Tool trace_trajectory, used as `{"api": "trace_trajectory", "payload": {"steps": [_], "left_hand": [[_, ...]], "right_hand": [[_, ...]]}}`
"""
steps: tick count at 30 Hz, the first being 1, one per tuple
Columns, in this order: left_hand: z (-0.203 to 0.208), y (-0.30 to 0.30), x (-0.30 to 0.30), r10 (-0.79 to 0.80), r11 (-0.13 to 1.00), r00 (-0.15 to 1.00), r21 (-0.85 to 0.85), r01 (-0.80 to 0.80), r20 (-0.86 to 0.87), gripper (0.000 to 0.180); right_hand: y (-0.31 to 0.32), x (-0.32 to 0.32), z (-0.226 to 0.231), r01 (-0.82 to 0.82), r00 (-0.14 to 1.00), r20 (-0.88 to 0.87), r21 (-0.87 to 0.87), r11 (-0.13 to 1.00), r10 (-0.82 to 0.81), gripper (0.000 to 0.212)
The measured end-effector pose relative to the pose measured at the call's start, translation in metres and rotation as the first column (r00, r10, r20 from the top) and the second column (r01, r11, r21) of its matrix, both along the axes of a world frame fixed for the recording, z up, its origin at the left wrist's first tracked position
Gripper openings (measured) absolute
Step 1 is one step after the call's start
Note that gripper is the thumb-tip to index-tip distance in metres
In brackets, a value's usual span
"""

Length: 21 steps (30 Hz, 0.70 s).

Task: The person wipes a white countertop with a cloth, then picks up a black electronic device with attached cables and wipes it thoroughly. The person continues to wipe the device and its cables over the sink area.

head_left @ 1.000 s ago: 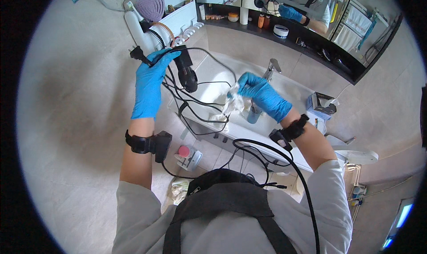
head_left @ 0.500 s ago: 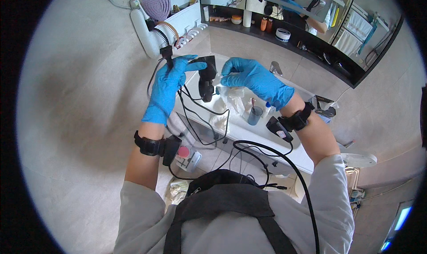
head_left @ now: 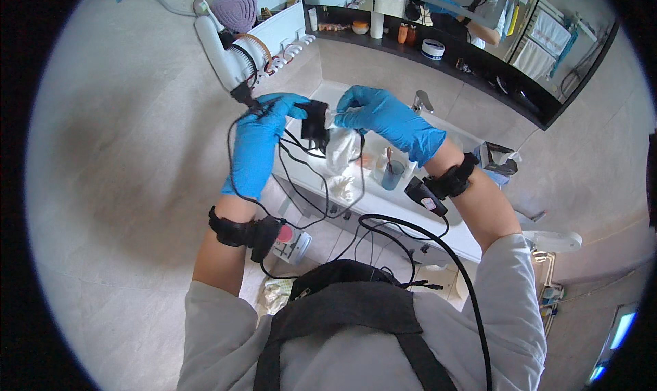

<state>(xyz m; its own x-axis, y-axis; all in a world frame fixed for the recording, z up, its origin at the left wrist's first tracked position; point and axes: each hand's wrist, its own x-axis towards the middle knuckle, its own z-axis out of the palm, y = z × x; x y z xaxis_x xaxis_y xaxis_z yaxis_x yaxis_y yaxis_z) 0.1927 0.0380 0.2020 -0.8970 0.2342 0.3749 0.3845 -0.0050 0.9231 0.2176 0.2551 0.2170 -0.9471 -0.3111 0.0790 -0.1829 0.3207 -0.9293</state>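
Both my hands wear blue gloves above a white washbasin [head_left: 445, 216]. My left hand [head_left: 263, 121] is closed round a black corded device; its dark, blocky end [head_left: 314, 122] sticks out to the right past my fingers. The device's exact kind cannot be made out. Another black part [head_left: 243, 94] shows at the far left of that hand, and thin black cables hang below it. Just right of the device, my right hand [head_left: 390, 121] is closed in a pinch on a white tissue [head_left: 341, 151], which hangs beneath the fingers.
A blue-grey cup [head_left: 392, 175] stands on the basin near the tap [head_left: 422, 102]. Behind are a mirror cabinet shelf [head_left: 438, 56] with toiletries and a wall rack [head_left: 226, 56] with a purple roll. A tissue box [head_left: 497, 158] sits at right. A thick black cable [head_left: 458, 264] crosses before me.
The black device has turned and its end looks shorter; its left part dropped slightly. My right hand has moved a little left and the white tissue now hangs lower beside the device.
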Motion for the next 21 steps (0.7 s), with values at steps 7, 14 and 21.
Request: {"api": "trace_trajectory", "payload": {"steps": [7, 14, 21], "left_hand": [[-0.006, -0.016, -0.021, 0.021, 0.973, 0.989, 0.224, -0.054, 0.149, 0.020], [-0.014, -0.015, -0.023, -0.033, 0.916, 0.958, 0.392, -0.085, 0.286, 0.020], [-0.016, -0.002, -0.016, -0.191, 0.891, 0.945, 0.451, 0.053, 0.265, 0.021]], "right_hand": [[0.012, 0.007, -0.025, -0.034, 0.998, -0.050, -0.126, 0.991, 0.028, 0.011], [0.010, 0.007, -0.080, -0.119, 0.992, 0.004, -0.273, 0.955, 0.124, 0.008], [0.002, -0.002, -0.112, -0.287, 0.954, 0.014, -0.237, 0.928, 0.299, 0.015]]}}
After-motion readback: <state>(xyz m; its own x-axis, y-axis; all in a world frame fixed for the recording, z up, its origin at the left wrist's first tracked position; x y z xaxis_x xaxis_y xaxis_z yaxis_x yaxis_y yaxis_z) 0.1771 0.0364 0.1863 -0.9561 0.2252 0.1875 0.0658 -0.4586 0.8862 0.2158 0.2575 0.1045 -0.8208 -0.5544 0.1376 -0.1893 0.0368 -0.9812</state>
